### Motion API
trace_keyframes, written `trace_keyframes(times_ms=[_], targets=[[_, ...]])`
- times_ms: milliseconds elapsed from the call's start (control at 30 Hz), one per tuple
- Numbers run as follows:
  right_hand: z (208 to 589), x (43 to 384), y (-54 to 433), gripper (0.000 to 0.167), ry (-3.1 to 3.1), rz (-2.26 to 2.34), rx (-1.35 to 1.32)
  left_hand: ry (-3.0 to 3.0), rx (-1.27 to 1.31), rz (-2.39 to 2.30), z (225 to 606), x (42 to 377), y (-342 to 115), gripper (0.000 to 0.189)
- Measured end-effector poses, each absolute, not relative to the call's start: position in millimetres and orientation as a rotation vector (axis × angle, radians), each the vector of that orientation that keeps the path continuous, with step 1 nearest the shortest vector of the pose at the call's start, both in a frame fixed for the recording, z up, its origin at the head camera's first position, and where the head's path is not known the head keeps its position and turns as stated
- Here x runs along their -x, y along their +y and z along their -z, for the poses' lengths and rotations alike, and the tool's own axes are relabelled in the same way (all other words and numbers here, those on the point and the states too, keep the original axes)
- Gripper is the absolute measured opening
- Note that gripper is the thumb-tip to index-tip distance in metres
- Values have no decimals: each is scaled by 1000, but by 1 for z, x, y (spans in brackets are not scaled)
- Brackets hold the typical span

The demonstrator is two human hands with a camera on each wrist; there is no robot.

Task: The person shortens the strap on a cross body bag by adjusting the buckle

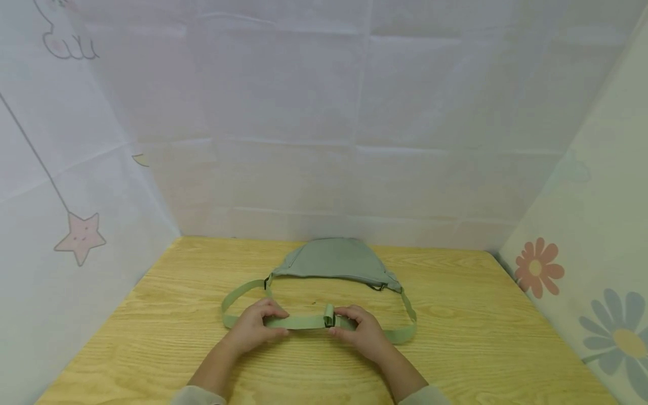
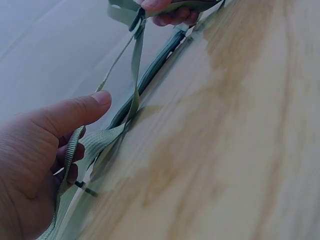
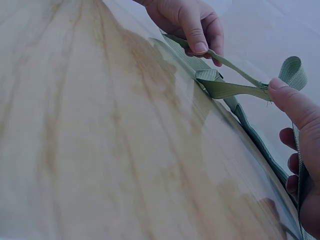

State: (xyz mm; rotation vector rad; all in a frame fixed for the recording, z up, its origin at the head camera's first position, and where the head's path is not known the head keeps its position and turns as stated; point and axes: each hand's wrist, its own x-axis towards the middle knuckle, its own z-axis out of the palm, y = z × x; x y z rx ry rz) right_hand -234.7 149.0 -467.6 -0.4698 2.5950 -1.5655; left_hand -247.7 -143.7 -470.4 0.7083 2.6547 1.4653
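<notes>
A grey-green waist bag [image 1: 336,260] lies toward the back of the table, its light green webbing strap [image 1: 302,322] looping forward. My left hand [image 1: 259,323] pinches the strap between thumb and fingers, left of the middle. At the black buckle [image 1: 329,320], my right hand [image 1: 363,331] grips the strap; a small loop of webbing stands up there. In the left wrist view the strap runs through the left hand [image 2: 55,135] past the thumb. The right wrist view shows the right thumb [image 3: 290,100] on the webbing beside the folded loop [image 3: 293,73].
The wood-grain table [image 1: 455,315] extends around the bag. Pale cloth walls enclose it at the back and both sides, with a printed star [image 1: 81,236] on the left and flowers [image 1: 539,268] on the right. A black slider [image 1: 266,283] sits on the strap's left side.
</notes>
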Motion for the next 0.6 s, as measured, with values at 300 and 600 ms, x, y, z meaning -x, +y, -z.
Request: trace_keyframes(times_ms=[300,600], targets=[[469,238,150,48,2618,1546,477,2717,-676,-1394,466,249,-156,32],[472,237,149,47,2654,1532,485,2686,-630,-1394,463,246,-168,35]])
